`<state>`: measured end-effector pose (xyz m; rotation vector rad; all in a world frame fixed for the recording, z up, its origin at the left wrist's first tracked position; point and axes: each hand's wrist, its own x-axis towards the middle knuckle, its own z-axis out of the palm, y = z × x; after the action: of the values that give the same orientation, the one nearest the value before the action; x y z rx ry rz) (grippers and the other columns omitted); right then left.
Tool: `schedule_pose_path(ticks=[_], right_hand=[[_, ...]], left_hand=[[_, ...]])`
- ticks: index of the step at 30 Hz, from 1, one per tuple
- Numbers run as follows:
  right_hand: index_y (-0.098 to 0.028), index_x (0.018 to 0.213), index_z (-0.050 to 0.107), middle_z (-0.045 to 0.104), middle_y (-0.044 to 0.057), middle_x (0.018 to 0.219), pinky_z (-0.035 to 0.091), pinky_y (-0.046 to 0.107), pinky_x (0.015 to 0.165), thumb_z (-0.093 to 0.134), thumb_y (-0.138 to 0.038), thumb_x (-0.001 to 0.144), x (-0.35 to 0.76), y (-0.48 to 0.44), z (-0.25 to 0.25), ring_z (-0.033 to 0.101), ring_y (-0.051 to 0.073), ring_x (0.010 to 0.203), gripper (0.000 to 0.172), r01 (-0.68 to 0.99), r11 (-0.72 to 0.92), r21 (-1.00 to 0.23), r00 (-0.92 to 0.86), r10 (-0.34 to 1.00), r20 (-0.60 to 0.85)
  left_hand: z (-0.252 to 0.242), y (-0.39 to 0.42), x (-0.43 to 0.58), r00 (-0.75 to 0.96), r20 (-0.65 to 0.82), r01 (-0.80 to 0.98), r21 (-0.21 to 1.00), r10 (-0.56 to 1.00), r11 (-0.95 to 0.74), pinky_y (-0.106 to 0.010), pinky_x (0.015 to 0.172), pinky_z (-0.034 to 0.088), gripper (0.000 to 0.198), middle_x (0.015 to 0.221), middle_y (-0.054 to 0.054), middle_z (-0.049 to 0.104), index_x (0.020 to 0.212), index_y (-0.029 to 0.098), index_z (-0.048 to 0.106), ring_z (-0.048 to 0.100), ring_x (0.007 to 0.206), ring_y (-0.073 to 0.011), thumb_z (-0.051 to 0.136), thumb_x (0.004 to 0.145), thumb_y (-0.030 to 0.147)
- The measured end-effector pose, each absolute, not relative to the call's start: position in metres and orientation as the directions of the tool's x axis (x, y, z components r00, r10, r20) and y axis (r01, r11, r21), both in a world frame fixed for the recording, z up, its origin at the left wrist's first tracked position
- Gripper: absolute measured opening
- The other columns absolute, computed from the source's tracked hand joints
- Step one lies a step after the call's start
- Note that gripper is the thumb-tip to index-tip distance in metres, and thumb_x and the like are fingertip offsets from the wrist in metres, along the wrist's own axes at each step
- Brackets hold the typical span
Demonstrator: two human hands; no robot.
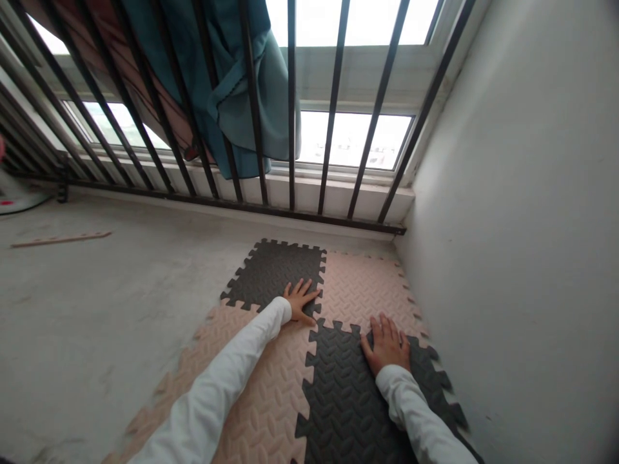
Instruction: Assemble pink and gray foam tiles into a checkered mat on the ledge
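Observation:
Foam puzzle mats with toothed edges lie on the floor in a two-by-two checker pattern. My left hand (pixel 300 301) rests with spread fingers on the far dark grey mat (pixel 275 267), near its right seam and the corner where the mats meet. My right hand (pixel 387 343) lies flat across the seam between the near dark grey mat (pixel 348 393) and the far pink mat (pixel 362 283). Beneath my left forearm is the near pink mat (pixel 271 393), partly covered by the white sleeve. Neither hand holds anything.
A white wall (pixel 527 225) rises along the right of the mats. Dark metal railing bars (pixel 293 129) stand before the windows, with a blue-green curtain (pixel 242 84) behind them. A thin strip (pixel 62 240) lies on the grey floor (pixel 120 290). A whitish object (pixel 17 196) is at the left edge.

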<state>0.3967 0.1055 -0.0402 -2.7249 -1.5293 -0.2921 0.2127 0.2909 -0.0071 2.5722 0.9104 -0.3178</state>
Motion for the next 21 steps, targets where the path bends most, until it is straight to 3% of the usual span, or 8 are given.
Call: schedule_pose_path(ticks=[4, 8, 11, 15, 21], right_hand=[[-0.021, 0.120, 0.042, 0.034, 0.007, 0.132, 0.012, 0.043, 0.098, 0.033, -0.042, 0.075, 0.397, 0.106, -0.042, 0.026, 0.021, 0.120, 0.051, 0.851, -0.517, 0.091, 0.496, 0.848, 0.186], [-0.020, 0.120, 0.042, 0.034, 0.007, 0.131, 0.014, 0.043, 0.097, 0.034, -0.042, 0.075, 0.397, 0.106, -0.042, 0.027, 0.022, 0.119, 0.051, 0.853, -0.516, 0.084, 0.492, 0.847, 0.202], [-0.020, 0.119, 0.043, 0.035, 0.008, 0.130, 0.014, 0.043, 0.097, 0.033, -0.042, 0.075, 0.398, 0.106, -0.043, 0.028, 0.022, 0.119, 0.050, 0.858, -0.508, 0.076, 0.485, 0.849, 0.208], [-0.021, 0.120, 0.042, 0.035, 0.008, 0.130, 0.015, 0.044, 0.096, 0.032, -0.043, 0.075, 0.401, 0.107, -0.046, 0.028, 0.022, 0.119, 0.051, 0.868, -0.490, 0.078, 0.465, 0.858, 0.217], [-0.021, 0.119, 0.042, 0.035, 0.008, 0.131, 0.014, 0.043, 0.097, 0.031, -0.043, 0.075, 0.401, 0.107, -0.047, 0.027, 0.022, 0.119, 0.051, 0.854, -0.512, 0.093, 0.486, 0.849, 0.208]], left_hand=[[-0.005, 0.291, 0.211, 0.744, -0.344, 0.665, 0.296, 0.572, -0.686, -0.056, 0.096, 0.002, 0.089, 0.141, -0.004, -0.005, 0.128, 0.037, 0.014, -0.007, 0.127, -0.0284, 0.058, 0.054, 0.057], [-0.016, 0.272, 0.200, 0.635, -0.194, 0.772, 0.187, 0.747, -0.608, -0.055, 0.097, 0.001, 0.085, 0.141, -0.011, -0.002, 0.131, 0.025, 0.014, -0.006, 0.126, -0.0304, 0.048, 0.062, 0.061], [-0.027, 0.256, 0.174, 0.408, -0.073, 0.910, 0.105, 0.910, -0.400, -0.048, 0.101, 0.005, 0.074, 0.139, -0.018, 0.004, 0.131, 0.010, 0.019, -0.002, 0.127, -0.0296, 0.032, 0.074, 0.055], [-0.035, 0.254, 0.127, 0.105, 0.094, 0.995, -0.016, 0.990, -0.103, -0.043, 0.102, 0.007, 0.072, 0.138, -0.022, 0.005, 0.128, -0.003, 0.019, 0.001, 0.126, -0.0305, 0.030, 0.077, 0.047], [-0.034, 0.271, 0.102, 0.073, -0.113, 0.994, -0.075, 0.991, -0.082, -0.038, 0.102, 0.011, 0.076, 0.136, -0.022, 0.016, 0.127, -0.004, 0.021, 0.013, 0.126, -0.0291, 0.027, 0.075, 0.051]])
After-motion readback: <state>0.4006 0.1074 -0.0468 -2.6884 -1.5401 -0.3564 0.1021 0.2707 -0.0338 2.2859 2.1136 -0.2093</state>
